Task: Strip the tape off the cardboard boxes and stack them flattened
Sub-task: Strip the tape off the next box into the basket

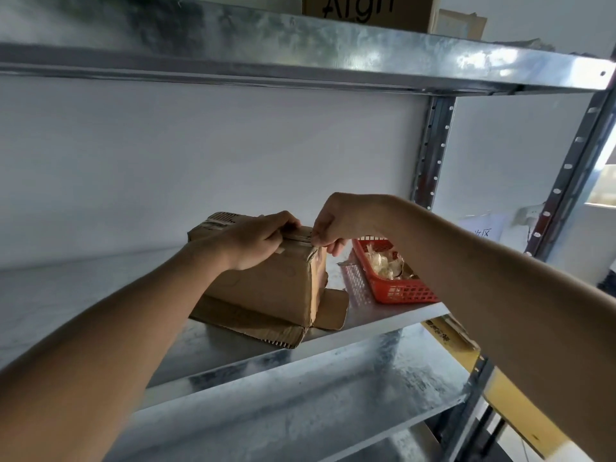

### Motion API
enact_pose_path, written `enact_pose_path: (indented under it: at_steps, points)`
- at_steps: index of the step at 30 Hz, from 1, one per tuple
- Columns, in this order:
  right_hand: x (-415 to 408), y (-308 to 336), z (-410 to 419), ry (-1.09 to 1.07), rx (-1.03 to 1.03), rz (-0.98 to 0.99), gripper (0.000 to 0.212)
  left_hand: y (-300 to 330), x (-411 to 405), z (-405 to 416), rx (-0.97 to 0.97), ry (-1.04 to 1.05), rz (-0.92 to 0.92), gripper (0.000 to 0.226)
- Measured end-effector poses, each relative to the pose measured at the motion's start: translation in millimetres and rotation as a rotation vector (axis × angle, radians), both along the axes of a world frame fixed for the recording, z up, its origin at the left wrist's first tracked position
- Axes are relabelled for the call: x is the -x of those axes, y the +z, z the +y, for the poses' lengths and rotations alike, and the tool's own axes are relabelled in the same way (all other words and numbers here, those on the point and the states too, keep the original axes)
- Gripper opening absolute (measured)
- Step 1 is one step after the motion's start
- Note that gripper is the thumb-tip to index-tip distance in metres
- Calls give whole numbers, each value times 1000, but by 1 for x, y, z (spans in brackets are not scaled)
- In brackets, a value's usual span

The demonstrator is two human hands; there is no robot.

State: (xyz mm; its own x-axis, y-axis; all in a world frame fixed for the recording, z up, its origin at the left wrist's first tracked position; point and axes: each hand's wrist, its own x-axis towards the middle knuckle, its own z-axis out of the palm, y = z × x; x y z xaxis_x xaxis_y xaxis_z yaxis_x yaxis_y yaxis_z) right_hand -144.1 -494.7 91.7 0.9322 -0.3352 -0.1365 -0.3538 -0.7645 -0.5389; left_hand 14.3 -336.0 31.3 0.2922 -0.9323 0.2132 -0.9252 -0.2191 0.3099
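Bracing the box [266, 288] near the shelf's [393, 315] front edge, the left hand [256, 241] clamps its top so the right hand [333, 225] can pinch the tape [301, 235].

Galvanised steel shelving [333, 371] fills the view; mottled grey shelf boards, one overhead [266, 38], one at chest level, more below; perforated uprights [433, 145] at the right; plain white wall [200, 155] behind, in soft bluish shade; bright window [605, 185] at far right edge, daylight glaring on the top shelf's front lip; paper notice [483, 230] stuck on the right wall, characters too small to read.
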Motion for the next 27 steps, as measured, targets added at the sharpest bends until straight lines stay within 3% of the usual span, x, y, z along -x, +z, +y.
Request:
enact_pose_path:
  at_steps: [6, 13, 17, 21, 24, 27]
  points:
    - [-8, 11, 16, -12, 140, 117, 17, -2, -3, -8, 25, -48, 35, 34]
    - [-3, 8, 36, 16, 383, 123, 26, 2, -1, -5, 5, -73, -10, 37]
    - [-2, 5, 47, 12, 547, 135, 27, 1, 1, -4, 29, -82, 15, 26]
    - [-2, 7, 51, -41, 421, 138, 23, 4, 3, -2, 27, -108, 25, 23]
    - [2, 8, 49, -109, 220, 91, 28, 4, 2, -2, -12, -108, 6, 30]
    - [9, 10, 46, -131, 153, 44, 34, 2, 0, -3, -10, -115, -4, 35]
